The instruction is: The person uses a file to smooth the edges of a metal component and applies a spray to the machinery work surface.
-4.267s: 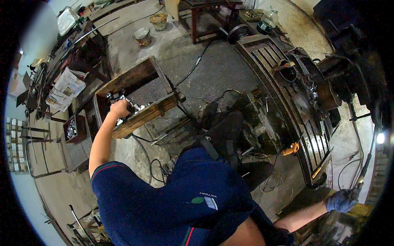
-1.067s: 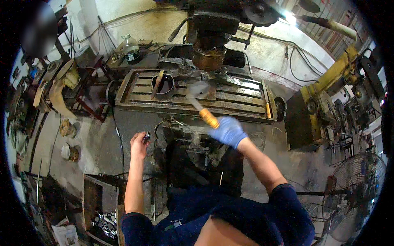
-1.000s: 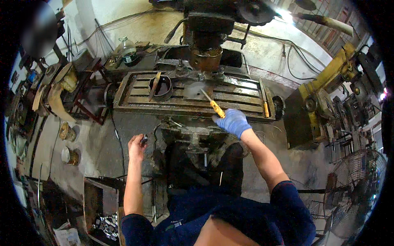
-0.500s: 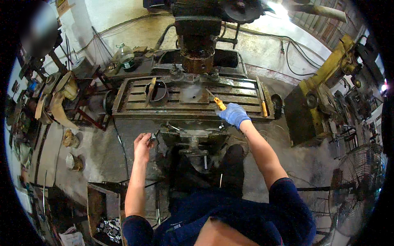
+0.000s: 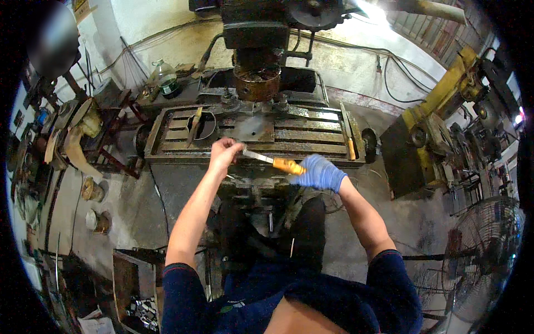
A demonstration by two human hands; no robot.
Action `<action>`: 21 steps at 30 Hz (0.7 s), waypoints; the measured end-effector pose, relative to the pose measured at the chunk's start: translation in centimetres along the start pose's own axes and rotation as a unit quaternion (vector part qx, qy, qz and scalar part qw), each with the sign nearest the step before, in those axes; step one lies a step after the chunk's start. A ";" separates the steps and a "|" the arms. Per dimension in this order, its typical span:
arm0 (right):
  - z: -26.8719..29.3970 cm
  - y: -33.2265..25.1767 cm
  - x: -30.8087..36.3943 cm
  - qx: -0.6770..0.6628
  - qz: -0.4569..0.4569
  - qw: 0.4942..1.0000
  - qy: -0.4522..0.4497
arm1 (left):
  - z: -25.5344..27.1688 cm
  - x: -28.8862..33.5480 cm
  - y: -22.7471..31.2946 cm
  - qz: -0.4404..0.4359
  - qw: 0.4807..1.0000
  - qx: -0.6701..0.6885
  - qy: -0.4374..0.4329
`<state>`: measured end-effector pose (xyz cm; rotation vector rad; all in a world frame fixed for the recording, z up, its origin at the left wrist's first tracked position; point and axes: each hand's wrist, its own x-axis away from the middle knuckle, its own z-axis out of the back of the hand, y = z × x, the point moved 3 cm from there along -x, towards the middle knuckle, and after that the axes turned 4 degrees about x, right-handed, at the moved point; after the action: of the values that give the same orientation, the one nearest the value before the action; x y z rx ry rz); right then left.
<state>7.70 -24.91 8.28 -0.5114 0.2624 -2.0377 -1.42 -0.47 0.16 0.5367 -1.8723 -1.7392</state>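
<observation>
My right hand point(image 5: 321, 172), in a blue knit glove, is closed round the yellow handle of a flat file point(image 5: 287, 165). The file's metal blade points left, its tip up against my bare left hand point(image 5: 225, 153). My left fingers pinch a small metal part point(image 5: 241, 149), mostly covered by the fingertips, and the blade meets it or lies right beside it. Both hands are above the front edge of a slotted milling machine table point(image 5: 183, 153). On that table, beyond my hands, lies a flat metal plate point(image 5: 266, 135) with a small dark hole.
On the table stand a round pot point(image 5: 207, 133) with a brush point(image 5: 195, 122) across it, and a wooden-handled file point(image 5: 350, 146) at the right. The machine head point(image 5: 256, 33) rises behind. A box of metal pieces point(image 5: 119, 278) sits low left; a fan point(image 5: 478, 250) stands right.
My left hand has risen toward the table's front edge with the small part. My right hand has drawn nearer to me, and the file now reaches across to the left fingers.
</observation>
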 end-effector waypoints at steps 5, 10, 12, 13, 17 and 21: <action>0.4 4.5 -2.0 -0.122 0.104 0.934 0.319 | -3.0 -4.9 2.6 -0.298 0.873 -0.380 0.070; -7.1 8.4 -5.1 -0.301 0.031 0.926 0.227 | -4.6 -6.1 2.1 -0.271 0.798 -0.535 0.060; -10.0 10.4 -5.9 -0.231 -0.084 0.945 0.216 | -4.8 -5.8 2.3 -0.264 0.798 -0.539 0.059; -10.9 11.0 -5.9 -0.198 -0.119 0.954 0.192 | -4.7 -5.8 2.3 -0.249 0.805 -0.537 0.044; -8.7 8.5 -3.7 -0.131 -0.208 0.965 0.096 | -3.2 -6.1 2.5 -0.199 0.830 -0.520 -0.008; -8.4 8.9 -0.6 -0.096 -0.164 0.967 0.169 | -3.3 -7.6 1.9 -0.226 0.838 -0.496 -0.030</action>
<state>11.00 -29.05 -2.79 -0.3375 0.6194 -2.4367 6.68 1.75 1.33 0.4981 -0.6417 -2.7180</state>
